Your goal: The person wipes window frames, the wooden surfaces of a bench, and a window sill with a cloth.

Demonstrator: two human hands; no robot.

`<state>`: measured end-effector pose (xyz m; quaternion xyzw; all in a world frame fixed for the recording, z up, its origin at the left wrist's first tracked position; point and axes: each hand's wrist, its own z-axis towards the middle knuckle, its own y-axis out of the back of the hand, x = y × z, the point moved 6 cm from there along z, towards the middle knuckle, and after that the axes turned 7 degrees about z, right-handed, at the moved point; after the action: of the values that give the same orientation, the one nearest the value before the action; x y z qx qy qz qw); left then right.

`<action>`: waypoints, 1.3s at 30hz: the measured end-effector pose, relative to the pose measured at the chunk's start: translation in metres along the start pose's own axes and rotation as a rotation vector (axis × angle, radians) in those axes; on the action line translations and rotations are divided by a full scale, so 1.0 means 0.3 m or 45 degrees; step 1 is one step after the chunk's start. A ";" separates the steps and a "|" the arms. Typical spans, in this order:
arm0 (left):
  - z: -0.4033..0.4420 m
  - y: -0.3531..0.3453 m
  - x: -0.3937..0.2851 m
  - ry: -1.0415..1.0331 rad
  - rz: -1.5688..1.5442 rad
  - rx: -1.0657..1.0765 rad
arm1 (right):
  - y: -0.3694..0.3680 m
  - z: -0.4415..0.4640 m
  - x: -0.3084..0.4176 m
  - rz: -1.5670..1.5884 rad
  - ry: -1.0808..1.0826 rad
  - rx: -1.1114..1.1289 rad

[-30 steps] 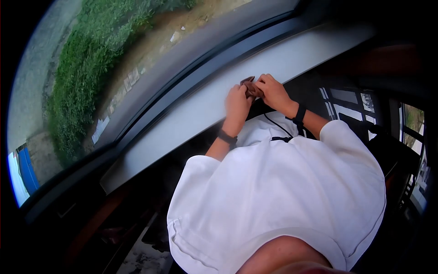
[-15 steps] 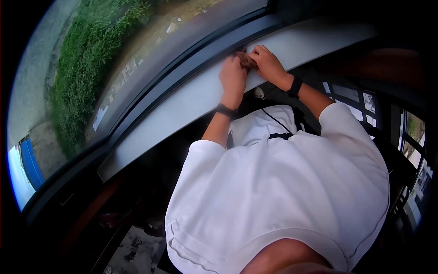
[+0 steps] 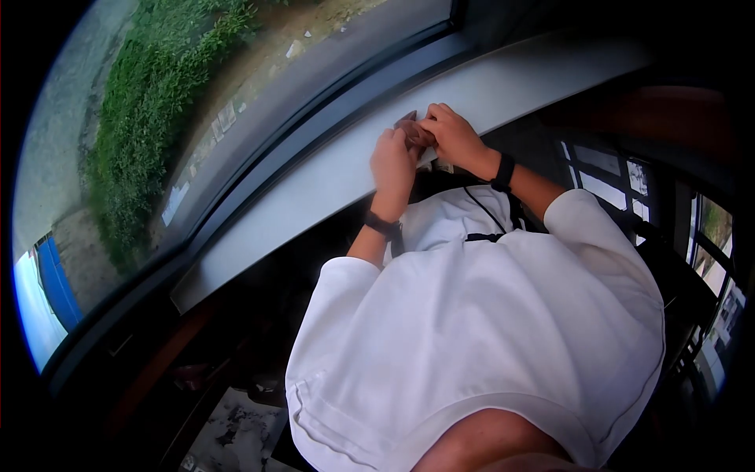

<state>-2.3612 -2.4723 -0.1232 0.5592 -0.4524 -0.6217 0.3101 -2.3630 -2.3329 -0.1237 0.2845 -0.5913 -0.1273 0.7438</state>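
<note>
A small brown folded piece (image 3: 415,132), like leather or cloth, is held between both hands over the white sill. My left hand (image 3: 394,167) has its fingers closed on the piece's left side. From the right, my right hand (image 3: 456,138) pinches the same piece with thumb and fingertips. One pointed corner of it sticks up beyond the fingers. Parts of the piece are hidden by the fingers, so its full shape cannot be made out.
The white sill (image 3: 291,211) runs diagonally beneath the hands, along a dark window frame (image 3: 314,126). Green bushes (image 3: 149,110) show outside the glass. A patterned grey-white surface (image 3: 236,429) lies at the lower left. Dark-framed panes (image 3: 604,189) stand at the right.
Both hands, with the brown piece, first moved up toward the window frame, then came back down toward the body. They are now slightly left of where they were a second ago.
</note>
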 end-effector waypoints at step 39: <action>-0.208 0.073 0.193 0.116 -0.246 -0.025 | -0.193 -0.044 0.175 -0.061 0.021 0.245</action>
<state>-2.3135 -2.5462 -0.1251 0.6249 -0.3758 -0.6270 0.2743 -2.3279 -2.4035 -0.1162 0.3697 -0.5876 -0.0854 0.7146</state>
